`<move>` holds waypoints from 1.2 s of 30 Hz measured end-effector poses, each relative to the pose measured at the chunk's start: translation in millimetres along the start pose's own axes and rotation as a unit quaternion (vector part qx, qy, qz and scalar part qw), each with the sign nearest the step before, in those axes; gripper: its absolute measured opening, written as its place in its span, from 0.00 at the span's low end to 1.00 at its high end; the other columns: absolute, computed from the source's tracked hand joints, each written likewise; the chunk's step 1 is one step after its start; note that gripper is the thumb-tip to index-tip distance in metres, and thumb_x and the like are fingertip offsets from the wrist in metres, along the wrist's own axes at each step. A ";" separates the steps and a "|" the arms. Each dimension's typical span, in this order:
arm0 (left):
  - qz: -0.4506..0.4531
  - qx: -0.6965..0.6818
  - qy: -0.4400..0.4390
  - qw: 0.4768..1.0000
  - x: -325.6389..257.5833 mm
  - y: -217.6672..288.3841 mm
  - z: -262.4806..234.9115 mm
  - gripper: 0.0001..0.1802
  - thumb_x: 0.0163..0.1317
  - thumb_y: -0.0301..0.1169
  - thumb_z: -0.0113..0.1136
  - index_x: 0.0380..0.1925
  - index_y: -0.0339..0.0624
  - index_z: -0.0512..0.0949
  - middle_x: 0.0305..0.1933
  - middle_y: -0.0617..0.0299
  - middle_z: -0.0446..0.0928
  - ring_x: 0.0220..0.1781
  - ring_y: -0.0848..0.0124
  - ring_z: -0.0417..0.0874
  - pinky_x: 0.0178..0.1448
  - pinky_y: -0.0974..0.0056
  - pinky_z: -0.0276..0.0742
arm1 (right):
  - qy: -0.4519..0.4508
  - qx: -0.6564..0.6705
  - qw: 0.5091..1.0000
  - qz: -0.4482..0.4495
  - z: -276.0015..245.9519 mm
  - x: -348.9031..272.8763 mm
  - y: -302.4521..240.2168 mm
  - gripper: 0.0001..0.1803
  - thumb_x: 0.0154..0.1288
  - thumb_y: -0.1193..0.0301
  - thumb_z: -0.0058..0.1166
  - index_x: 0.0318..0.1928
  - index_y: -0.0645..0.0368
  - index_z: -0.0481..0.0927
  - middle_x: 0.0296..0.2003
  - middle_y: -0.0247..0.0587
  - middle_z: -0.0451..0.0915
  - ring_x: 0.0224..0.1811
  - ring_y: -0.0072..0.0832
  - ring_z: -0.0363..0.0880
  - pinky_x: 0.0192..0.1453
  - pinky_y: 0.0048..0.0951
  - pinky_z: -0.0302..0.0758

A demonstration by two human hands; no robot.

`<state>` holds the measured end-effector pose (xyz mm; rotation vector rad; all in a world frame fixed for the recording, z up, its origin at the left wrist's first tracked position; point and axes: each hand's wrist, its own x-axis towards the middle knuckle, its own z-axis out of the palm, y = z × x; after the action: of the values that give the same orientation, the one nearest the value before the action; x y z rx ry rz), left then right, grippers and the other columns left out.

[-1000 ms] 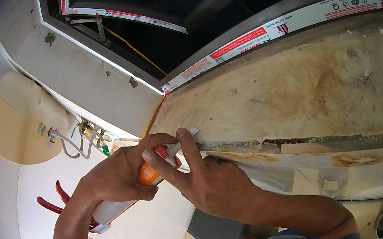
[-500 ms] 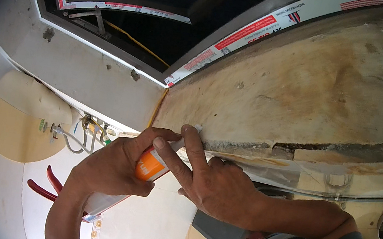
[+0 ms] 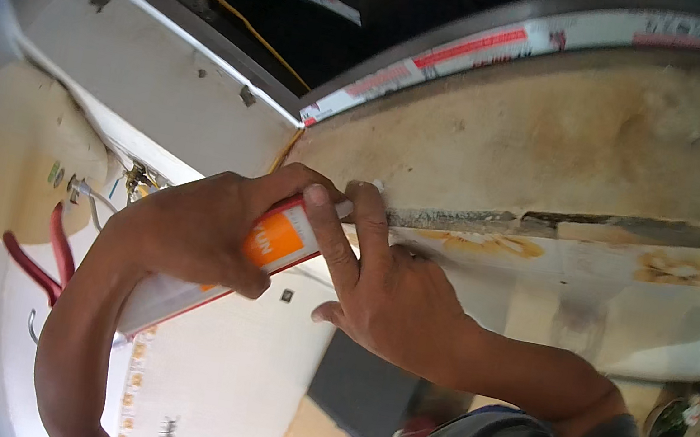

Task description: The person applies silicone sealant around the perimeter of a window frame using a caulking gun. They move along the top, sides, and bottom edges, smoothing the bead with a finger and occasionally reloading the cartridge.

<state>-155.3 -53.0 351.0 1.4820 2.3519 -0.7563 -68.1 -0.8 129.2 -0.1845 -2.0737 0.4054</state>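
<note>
My left hand (image 3: 193, 226) is wrapped round the front of a sealant cartridge (image 3: 278, 239) with an orange and white label. The cartridge sits in a red-framed caulking gun, whose red handles (image 3: 42, 257) stick out past my left wrist. Two fingers of my right hand (image 3: 393, 294) straddle the pale nozzle (image 3: 343, 208), while its thumb hangs apart below. A small white dab (image 3: 378, 186) shows beyond those fingertips, next to the stained sill (image 3: 526, 146). My fingers partly hide the nozzle's tip.
Above the sill runs a dark window frame (image 3: 486, 52) with printed protective tape. A rough, broken groove (image 3: 569, 220) follows the sill's near edge. At left are a rounded cream tank (image 3: 24, 139) and pipe fittings. Below stands a dark box (image 3: 364, 390).
The view has shifted, and the caulking gun now lies flatter, its handles farther left. Both hands keep their hold at the cartridge and nozzle, near the sill's edge.
</note>
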 end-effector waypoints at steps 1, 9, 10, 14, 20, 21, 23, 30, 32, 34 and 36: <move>0.002 -0.002 -0.001 1.000 1.6 -4.5 1.4 0.49 0.42 0.34 0.72 0.69 0.59 0.64 0.42 0.49 0.87 0.40 0.51 0.90 0.51 0.55 0.85 | -0.004 0.000 1.000 0.007 -4.3 1.5 -2.6 0.65 0.55 0.49 0.75 0.79 0.74 0.50 0.64 0.75 0.64 0.37 0.42 0.87 0.31 0.30 0.86; -0.005 0.026 0.005 1.000 -3.2 -3.4 2.0 0.58 0.38 0.36 0.77 0.74 0.66 0.60 0.47 0.51 0.87 0.41 0.57 0.90 0.51 0.56 0.85 | -0.081 0.208 0.970 -0.100 -1.2 -72.7 -19.8 0.43 0.72 0.54 0.61 0.79 0.56 0.58 0.73 0.68 0.62 0.40 0.52 0.88 0.39 0.45 0.88; 0.003 0.029 0.005 1.000 -2.3 -6.3 2.6 0.58 0.38 0.36 0.77 0.74 0.66 0.60 0.47 0.51 0.86 0.41 0.58 0.90 0.51 0.56 0.85 | -0.122 0.229 0.963 -0.069 1.7 -84.3 -19.3 0.42 0.72 0.53 0.61 0.78 0.56 0.60 0.73 0.64 0.63 0.46 0.52 0.86 0.45 0.46 0.86; 0.014 -0.004 0.013 1.000 -0.6 0.5 -7.0 0.56 0.32 0.31 0.70 0.72 0.62 0.65 0.46 0.52 0.85 0.41 0.56 0.88 0.48 0.59 0.81 | -0.218 0.258 0.941 0.014 22.4 -118.5 -0.1 0.40 0.72 0.48 0.60 0.75 0.55 0.65 0.72 0.54 0.66 0.65 0.51 0.77 0.67 0.47 0.77; 0.044 0.014 0.004 0.999 6.2 -3.8 -13.0 0.59 0.29 0.28 0.70 0.72 0.61 0.66 0.50 0.52 0.85 0.44 0.56 0.88 0.50 0.58 0.81 | -0.306 0.270 0.904 0.131 19.1 -144.4 14.3 0.40 0.71 0.45 0.60 0.74 0.53 0.67 0.73 0.50 0.67 0.68 0.49 0.76 0.72 0.45 0.73; 0.044 0.020 0.005 0.999 4.4 -4.5 -11.8 0.58 0.29 0.28 0.70 0.72 0.61 0.66 0.50 0.52 0.85 0.45 0.57 0.88 0.51 0.58 0.81 | -0.314 0.272 0.897 0.149 19.8 -148.6 14.7 0.39 0.71 0.45 0.60 0.74 0.52 0.68 0.73 0.49 0.67 0.68 0.49 0.75 0.71 0.45 0.73; 0.011 0.041 0.009 0.999 -6.1 6.2 -12.9 0.56 0.31 0.27 0.69 0.72 0.61 0.68 0.50 0.53 0.85 0.45 0.57 0.88 0.51 0.58 0.81 | -0.337 0.274 0.885 0.169 17.1 -152.3 16.8 0.39 0.70 0.45 0.60 0.74 0.51 0.68 0.73 0.47 0.67 0.68 0.48 0.76 0.71 0.45 0.74; 0.015 0.029 -0.021 0.999 -63.7 -9.1 14.2 0.49 0.36 0.26 0.65 0.68 0.58 0.73 0.48 0.54 0.86 0.45 0.55 0.87 0.51 0.57 0.79 | -0.365 0.235 0.886 0.163 9.5 -183.5 50.0 0.40 0.68 0.44 0.62 0.74 0.49 0.70 0.72 0.45 0.70 0.65 0.47 0.78 0.69 0.44 0.75; 0.091 -0.148 0.049 0.984 -71.0 -37.0 54.0 0.49 0.40 0.24 0.68 0.71 0.53 0.71 0.50 0.56 0.84 0.51 0.59 0.85 0.59 0.59 0.78 | -0.379 0.272 0.864 0.190 4.2 -182.7 53.4 0.42 0.65 0.43 0.66 0.73 0.49 0.72 0.69 0.46 0.73 0.63 0.42 0.80 0.65 0.41 0.78; 0.179 -0.370 0.112 0.905 -67.7 -63.8 101.6 0.51 0.38 0.20 0.72 0.71 0.45 0.70 0.60 0.57 0.79 0.60 0.64 0.80 0.69 0.62 0.72 | -0.382 0.314 0.845 0.205 4.4 -180.7 55.4 0.43 0.63 0.44 0.70 0.73 0.50 0.72 0.68 0.46 0.75 0.62 0.40 0.81 0.63 0.40 0.79; 0.198 -0.554 0.194 0.785 -61.4 -81.5 168.4 0.58 0.31 0.18 0.76 0.72 0.43 0.67 0.65 0.60 0.73 0.68 0.65 0.72 0.79 0.62 0.57 | -0.386 0.357 0.825 0.205 10.2 -182.8 56.3 0.43 0.62 0.47 0.72 0.73 0.50 0.72 0.67 0.46 0.76 0.62 0.39 0.81 0.62 0.41 0.80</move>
<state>-210.0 -220.9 264.0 1.4463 1.8872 0.9914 14.8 -3.9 -43.5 0.0033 -2.4657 1.7242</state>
